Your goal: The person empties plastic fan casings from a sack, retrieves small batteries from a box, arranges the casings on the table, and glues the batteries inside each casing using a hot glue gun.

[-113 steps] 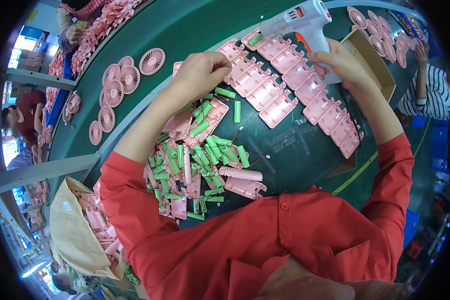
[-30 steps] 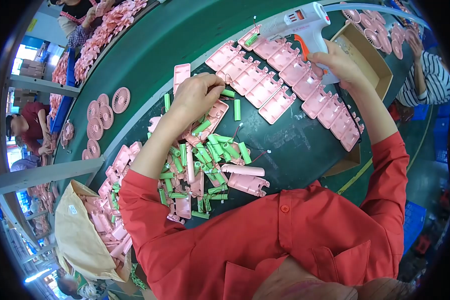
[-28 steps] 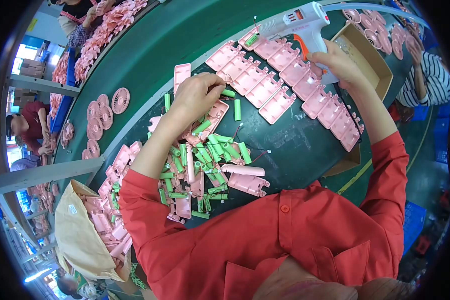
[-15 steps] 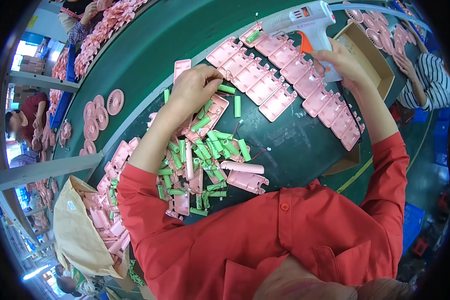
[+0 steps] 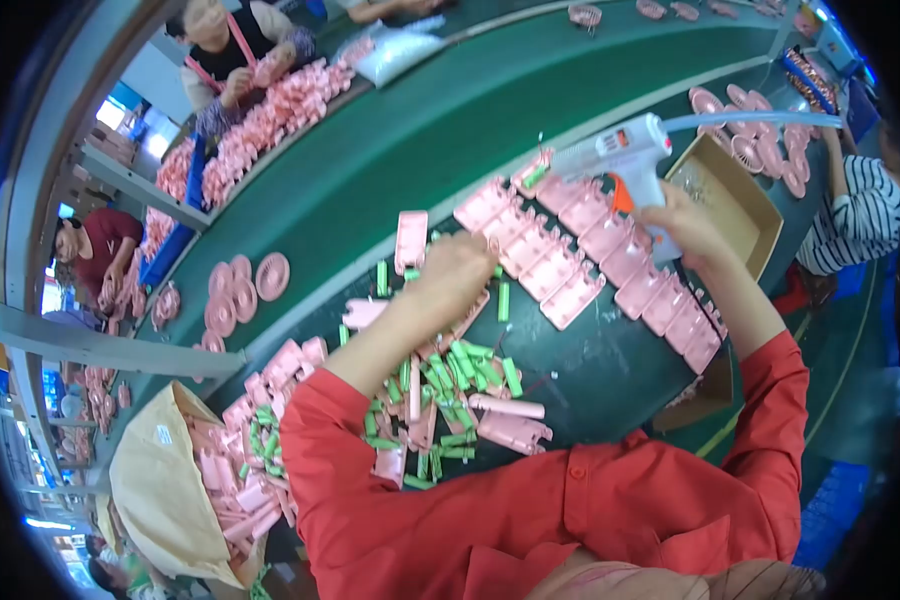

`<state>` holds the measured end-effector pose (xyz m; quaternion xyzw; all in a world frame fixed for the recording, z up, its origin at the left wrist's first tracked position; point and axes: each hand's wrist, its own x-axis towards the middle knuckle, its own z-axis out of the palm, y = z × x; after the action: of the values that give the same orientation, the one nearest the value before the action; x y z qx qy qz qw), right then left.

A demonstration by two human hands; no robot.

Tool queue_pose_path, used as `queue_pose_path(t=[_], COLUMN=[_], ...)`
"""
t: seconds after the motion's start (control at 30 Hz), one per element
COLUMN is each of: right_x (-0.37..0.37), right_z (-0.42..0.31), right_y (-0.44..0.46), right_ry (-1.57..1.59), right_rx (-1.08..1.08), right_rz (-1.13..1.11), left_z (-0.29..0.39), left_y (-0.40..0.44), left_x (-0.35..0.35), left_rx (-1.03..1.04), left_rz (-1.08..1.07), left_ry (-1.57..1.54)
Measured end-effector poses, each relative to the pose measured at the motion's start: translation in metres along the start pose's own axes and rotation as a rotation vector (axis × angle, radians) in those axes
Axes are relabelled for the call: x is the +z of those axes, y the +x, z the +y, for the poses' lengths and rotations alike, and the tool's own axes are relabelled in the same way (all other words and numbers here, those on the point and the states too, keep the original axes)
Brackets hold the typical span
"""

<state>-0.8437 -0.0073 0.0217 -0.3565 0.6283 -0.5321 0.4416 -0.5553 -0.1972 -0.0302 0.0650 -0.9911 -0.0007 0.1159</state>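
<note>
My right hand (image 5: 686, 226) is closed round the handle of a white hot glue gun (image 5: 646, 178) with an orange trigger. The gun's nozzle points left, close to a pink shell holding a green cylindrical cell (image 5: 536, 176). My left hand (image 5: 454, 272) has its fingers curled together beside the left end of a row of pink plastic shells (image 5: 538, 254). Whatever those fingers grip is hidden. A second row of pink shells (image 5: 625, 255) lies below the gun. Under my left forearm is a heap of green cells (image 5: 460, 375) with thin wires, mixed with pink parts.
An open cardboard box (image 5: 735, 205) stands right of the gun. A paper sack (image 5: 160, 485) of pink parts sits at lower left. Round pink grilles (image 5: 272, 276) lie on the green conveyor (image 5: 390, 150). A grey metal frame (image 5: 120, 345) stands at left. Co-workers sit around.
The view has tilted, so the table sits lower in the picture. My left hand has moved slightly right towards the shell row. The glue gun stays over the same shells.
</note>
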Motion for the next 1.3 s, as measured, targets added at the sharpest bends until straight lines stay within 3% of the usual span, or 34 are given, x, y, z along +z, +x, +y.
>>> queue_pose_path(t=[0.17,0.23,0.27,0.3,0.43,0.47,0.53,0.67,0.9,0.97,1.03,1.1,1.23,1.3], right_x=[0.006,0.002,0.001,0.003,0.001,0.004,0.004,0.002,-0.009,-0.012,-0.010,-0.015,-0.015,-0.012], right_z=[-0.013,-0.011,-0.011,-0.004,0.003,-0.002,-0.004,-0.005,-0.003,-0.004,-0.008,-0.004,-0.002,-0.002], right_y=[-0.009,-0.011,-0.011,-0.014,-0.010,-0.011,-0.013,-0.018,-0.025,-0.032,-0.033,-0.030,-0.028,-0.030], right_ry=[0.054,0.031,-0.004,-0.034,-0.029,-0.029,-0.010,-0.023,0.012,0.002,0.008,-0.009,-0.076,-0.108], right_rx=[0.047,0.076,0.042,0.021,-0.042,-0.019,0.025,0.033,0.035,0.036,0.029,0.042,0.079,0.076], right_rz=[0.024,0.029,0.090,0.141,-0.022,-0.004,0.021,0.001,0.003,0.020,0.002,-0.005,0.009,0.003], left_z=[0.001,0.005,0.004,0.008,-0.008,-0.011,-0.013,-0.018,-0.018,-0.019,-0.010,-0.004,0.004,0.012], left_y=[0.004,-0.004,-0.012,-0.018,-0.036,-0.038,-0.038,-0.036,-0.026,-0.024,-0.020,-0.015,-0.008,-0.008], left_x=[-0.014,-0.032,-0.036,-0.048,-0.059,-0.058,-0.054,-0.048,-0.043,-0.036,-0.032,-0.035,-0.020,-0.018], left_rx=[-0.015,-0.114,-0.112,-0.221,-0.598,-0.601,-0.673,-0.770,-0.832,-0.748,-0.737,-0.611,-0.284,-0.256], left_rz=[0.018,0.007,0.196,0.240,0.238,0.252,0.327,0.288,0.244,0.118,0.117,-0.068,-0.018,-0.029], left_ry=[0.010,-0.019,-0.116,-0.249,-1.009,-0.998,-1.451,-1.659,-1.630,-1.404,-1.378,-0.675,-0.589,-0.569])
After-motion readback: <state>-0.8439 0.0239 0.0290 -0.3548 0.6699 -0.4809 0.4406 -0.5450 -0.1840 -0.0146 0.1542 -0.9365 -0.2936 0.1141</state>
